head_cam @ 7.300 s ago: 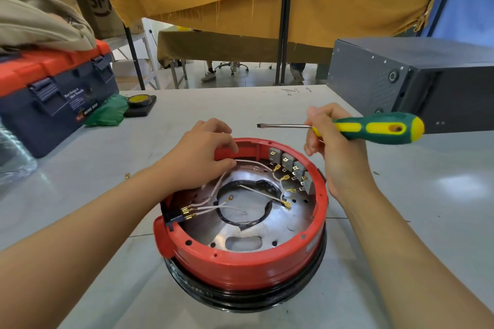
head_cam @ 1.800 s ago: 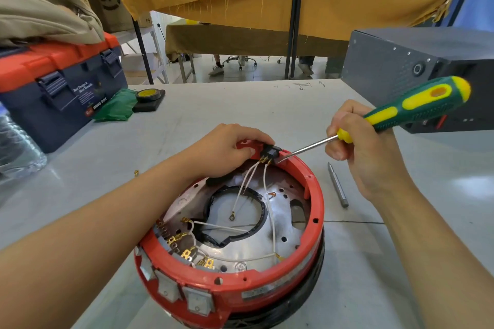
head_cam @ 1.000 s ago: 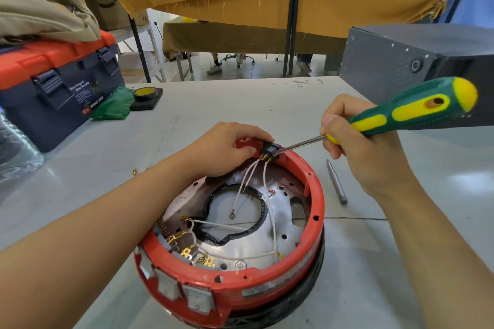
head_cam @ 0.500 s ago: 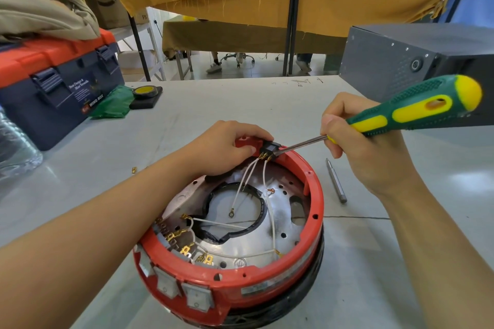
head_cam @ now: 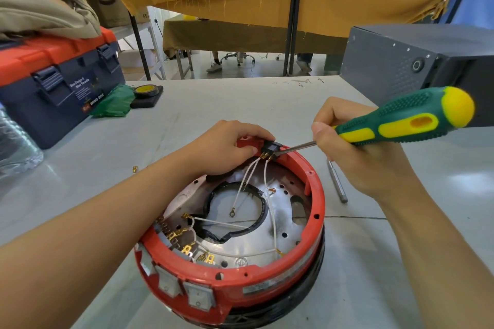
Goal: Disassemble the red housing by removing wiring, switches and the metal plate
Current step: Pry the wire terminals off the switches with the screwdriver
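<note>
Head view — what do you see?
— Red housing [head_cam: 267, 279] sits at the surface's centre. Left hand [head_cam: 227, 149] pinches the black connector [head_cam: 270, 147] at 12 o'clock on the rim; right hand [head_cam: 355, 152] wraps the screwdriver [head_cam: 401, 123], tip beside the terminals.
— The risk?
— I think the tip may slip into the fingers [head_cam: 248, 151], or the white wires [head_cam: 251, 176] may tear.
</note>
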